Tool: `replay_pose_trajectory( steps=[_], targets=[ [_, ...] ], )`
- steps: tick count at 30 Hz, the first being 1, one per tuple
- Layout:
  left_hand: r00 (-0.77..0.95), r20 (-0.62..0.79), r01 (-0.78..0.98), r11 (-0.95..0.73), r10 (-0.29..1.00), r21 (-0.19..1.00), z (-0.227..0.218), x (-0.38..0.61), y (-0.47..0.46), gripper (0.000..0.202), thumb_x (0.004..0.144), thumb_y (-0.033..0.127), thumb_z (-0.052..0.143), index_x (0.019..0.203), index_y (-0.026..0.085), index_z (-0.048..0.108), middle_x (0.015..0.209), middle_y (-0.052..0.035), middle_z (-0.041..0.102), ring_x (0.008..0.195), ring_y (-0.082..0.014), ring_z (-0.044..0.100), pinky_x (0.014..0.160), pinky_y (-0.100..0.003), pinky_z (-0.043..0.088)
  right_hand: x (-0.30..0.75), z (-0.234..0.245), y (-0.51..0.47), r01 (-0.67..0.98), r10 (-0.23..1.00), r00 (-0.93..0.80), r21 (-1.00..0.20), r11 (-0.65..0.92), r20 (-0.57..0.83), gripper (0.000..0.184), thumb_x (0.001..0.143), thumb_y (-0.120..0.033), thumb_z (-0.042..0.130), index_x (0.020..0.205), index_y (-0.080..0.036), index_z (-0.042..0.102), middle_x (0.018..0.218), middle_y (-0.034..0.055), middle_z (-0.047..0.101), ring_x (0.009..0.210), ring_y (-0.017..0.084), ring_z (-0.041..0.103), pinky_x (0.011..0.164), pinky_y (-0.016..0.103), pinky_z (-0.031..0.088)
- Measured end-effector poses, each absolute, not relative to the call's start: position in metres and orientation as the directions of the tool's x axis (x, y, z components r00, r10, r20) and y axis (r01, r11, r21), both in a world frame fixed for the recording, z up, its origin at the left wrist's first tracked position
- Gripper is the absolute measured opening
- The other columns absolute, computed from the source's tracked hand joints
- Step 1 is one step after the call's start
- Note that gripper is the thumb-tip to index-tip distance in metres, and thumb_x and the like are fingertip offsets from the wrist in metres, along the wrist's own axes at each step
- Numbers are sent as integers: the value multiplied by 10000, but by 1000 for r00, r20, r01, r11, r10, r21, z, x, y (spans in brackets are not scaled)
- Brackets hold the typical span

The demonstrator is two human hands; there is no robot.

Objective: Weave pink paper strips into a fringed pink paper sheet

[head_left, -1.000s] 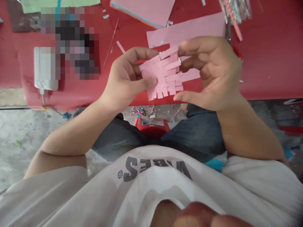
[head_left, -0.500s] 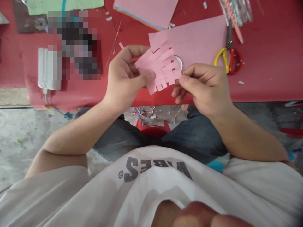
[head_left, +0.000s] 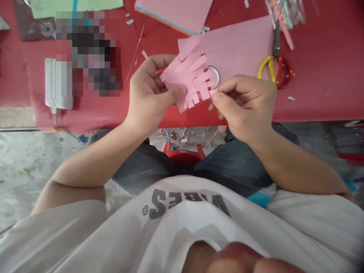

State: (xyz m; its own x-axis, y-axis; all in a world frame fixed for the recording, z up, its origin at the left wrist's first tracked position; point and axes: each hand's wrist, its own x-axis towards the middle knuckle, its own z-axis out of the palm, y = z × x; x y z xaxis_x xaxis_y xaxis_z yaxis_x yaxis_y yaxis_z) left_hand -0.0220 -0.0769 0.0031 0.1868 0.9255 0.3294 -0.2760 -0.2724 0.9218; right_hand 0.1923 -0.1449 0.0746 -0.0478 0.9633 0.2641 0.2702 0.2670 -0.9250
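A small mat of woven pink paper strips (head_left: 191, 80) is held just above the near edge of the red table (head_left: 321, 79). My left hand (head_left: 148, 96) grips its left side, thumb pressed on top and fingers curled behind. My right hand (head_left: 244, 108) pinches the end of one strip at the mat's right edge between thumb and forefinger. A pink paper sheet (head_left: 239, 47) lies flat on the table right behind the mat.
Scissors with yellow and red handles (head_left: 275, 65) lie right of the pink sheet, with pencils (head_left: 284, 17) beyond. A stack of coloured paper (head_left: 176, 13) is at the back. A white device (head_left: 57, 85) rests at the left. Paper scraps litter the floor between my knees.
My right hand came down from over the mat to its right edge and pinched a strip end, uncovering the scissors. The mat tilted slightly and rose a little.
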Motion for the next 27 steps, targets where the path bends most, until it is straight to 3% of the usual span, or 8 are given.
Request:
replay_pose_trajectory(
  steps=[3,6,9,12,16,21,27],
  targets=[
    [218,203,-248,-147,955,958,5,-21,-82,688,634,571,976,1158,283,637,1004,-40,755,699,-136,681,487,-244,552,192,78,-150,457,920,-83,-806,376,382,170,944,-208,659,776,-235,658,659,-32,626,537,104,508,535,299,378],
    [226,117,-252,-58,967,966,11,-20,-90,659,674,543,960,1171,247,645,990,-47,765,738,-147,724,556,-254,603,195,76,-151,613,825,-223,-584,533,519,139,941,-209,615,805,-231,631,688,-11,644,596,131,540,604,327,414],
    [257,80,-263,-9,963,965,14,-20,-95,598,736,500,930,1187,228,646,1004,-58,768,788,-161,754,610,-273,638,198,71,-150,713,724,-364,-324,621,586,93,948,-225,581,866,-241,623,738,-1,681,642,160,588,622,360,391],
    [256,98,-273,-25,962,962,10,-19,-94,595,713,495,946,1174,254,656,954,-47,766,719,-148,731,546,-253,616,200,68,-151,750,656,-458,-134,647,600,69,940,-219,580,880,-243,606,749,-10,688,645,162,592,630,380,358],
    [141,252,-224,-218,957,950,8,-17,-89,610,667,532,963,1135,271,673,893,-28,733,670,-122,665,513,-233,573,198,70,-154,778,636,-478,-43,627,606,80,933,-218,569,862,-249,592,713,-9,659,613,168,555,622,388,323],
    [65,463,-142,-451,884,881,25,-14,-91,552,727,461,934,1168,245,681,1017,-55,685,729,-111,647,529,-213,553,195,75,-158,770,591,-514,30,638,622,66,905,-173,580,873,-228,602,700,4,623,586,169,492,603,398,287],
    [51,496,-80,-491,867,867,34,-13,-96,450,769,343,885,1155,229,682,966,-47,662,661,-84,576,485,-191,500,188,81,-162,775,616,-539,52,630,574,160,924,-160,554,800,-242,613,606,-7,510,552,152,375,578,393,193]
  ],
)
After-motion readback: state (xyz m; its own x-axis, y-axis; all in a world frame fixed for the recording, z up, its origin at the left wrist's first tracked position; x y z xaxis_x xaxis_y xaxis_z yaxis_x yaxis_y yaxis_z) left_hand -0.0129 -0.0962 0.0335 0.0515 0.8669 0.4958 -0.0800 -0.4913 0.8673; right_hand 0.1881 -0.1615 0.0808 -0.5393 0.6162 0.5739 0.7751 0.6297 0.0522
